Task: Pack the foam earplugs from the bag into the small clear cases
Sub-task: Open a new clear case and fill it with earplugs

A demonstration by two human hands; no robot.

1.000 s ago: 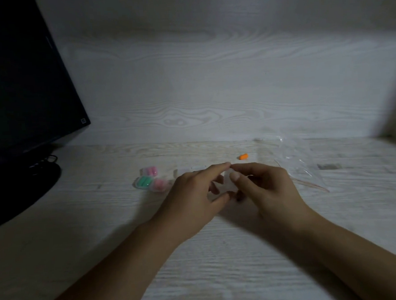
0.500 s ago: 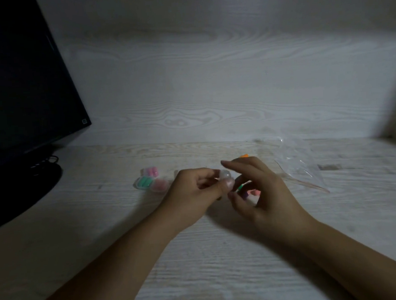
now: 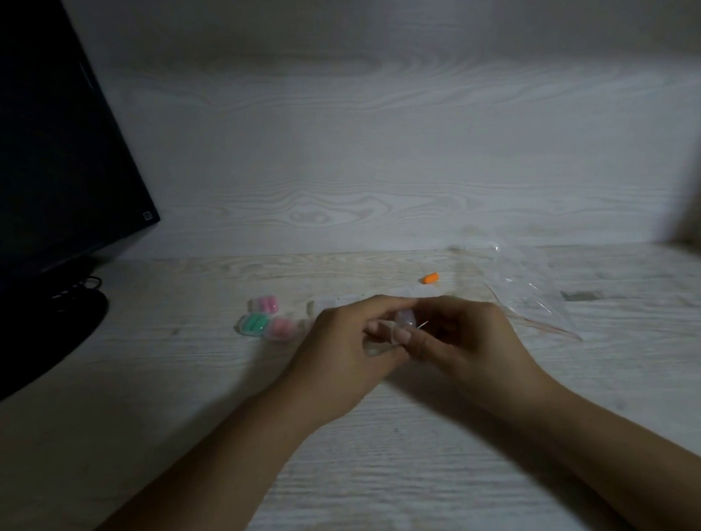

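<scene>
Pinching one small clear case [image 3: 404, 318] between left hand [image 3: 345, 347] and right hand [image 3: 468, 340], both clamped on it, above the counter [image 3: 394, 468], orange earplug [image 3: 429, 278] lying beyond.

Home desk: dark monitor [image 3: 39, 161] on pale woodgrain desktop [image 3: 184, 398].
</scene>
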